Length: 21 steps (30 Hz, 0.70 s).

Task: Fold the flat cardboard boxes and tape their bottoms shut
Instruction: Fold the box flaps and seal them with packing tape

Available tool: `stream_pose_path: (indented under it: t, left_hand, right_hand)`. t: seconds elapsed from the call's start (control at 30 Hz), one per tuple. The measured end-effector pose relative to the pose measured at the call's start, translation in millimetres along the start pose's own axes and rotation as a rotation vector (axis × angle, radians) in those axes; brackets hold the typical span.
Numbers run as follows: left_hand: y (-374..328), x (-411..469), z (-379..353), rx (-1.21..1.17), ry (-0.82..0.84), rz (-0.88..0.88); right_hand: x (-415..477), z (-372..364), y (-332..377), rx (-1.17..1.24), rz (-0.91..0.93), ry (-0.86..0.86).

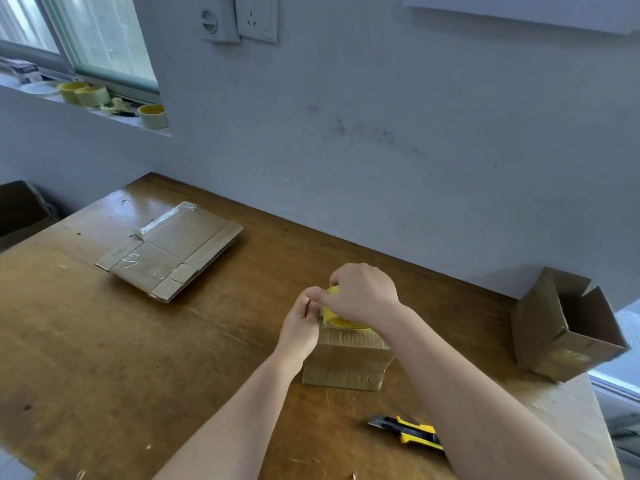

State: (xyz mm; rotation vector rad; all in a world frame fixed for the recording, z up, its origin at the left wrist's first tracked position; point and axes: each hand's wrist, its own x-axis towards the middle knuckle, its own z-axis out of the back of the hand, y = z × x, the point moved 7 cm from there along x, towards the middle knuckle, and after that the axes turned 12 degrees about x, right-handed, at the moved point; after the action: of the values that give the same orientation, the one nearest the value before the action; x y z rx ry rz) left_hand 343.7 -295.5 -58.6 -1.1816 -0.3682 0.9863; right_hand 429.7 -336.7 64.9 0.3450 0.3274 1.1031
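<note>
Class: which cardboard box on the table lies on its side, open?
The right box: tipped over, its inside showing. The middle box is closed on top; the left stack lies flat.

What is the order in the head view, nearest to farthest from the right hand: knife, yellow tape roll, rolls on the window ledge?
1. Yellow tape roll, gripped by the right hand.
2. Knife, on the table.
3. Window ledge rolls, far left.

Utility knife (407, 432), yellow and black: tabletop (104, 358), near front edge. Wall sockets (239, 17): above far edge. Window (86, 39): wall, left.
</note>
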Motion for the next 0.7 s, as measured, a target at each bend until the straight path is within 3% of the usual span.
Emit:
stream_pose_path:
  t: [0.2, 0.37, 0.53, 0.7]
  left_hand:
    - [2.7, 2.5, 2.7, 0.077, -0.025, -0.046]
    - [8.9, 5.9, 9.0, 0.149, -0.056, -0.070]
    - [20.7, -2.2, 1.3, 0.300, -0.054, -0.090]
    - [10.6, 10.0, -7.7, 0.406, -0.072, -0.094]
  right_hand:
    - [0.9, 6.2, -16.0, 0.331, 0.067, 0.225]
    - [-3.1, 1.0, -42.6, 0.556, 0.031, 0.189]
    - [-11.1, -18.3, -54.9, 0.370, 0.066, 0.127]
    - [-21.6, -16.7, -79.7, 0.419, 0.019, 0.061]
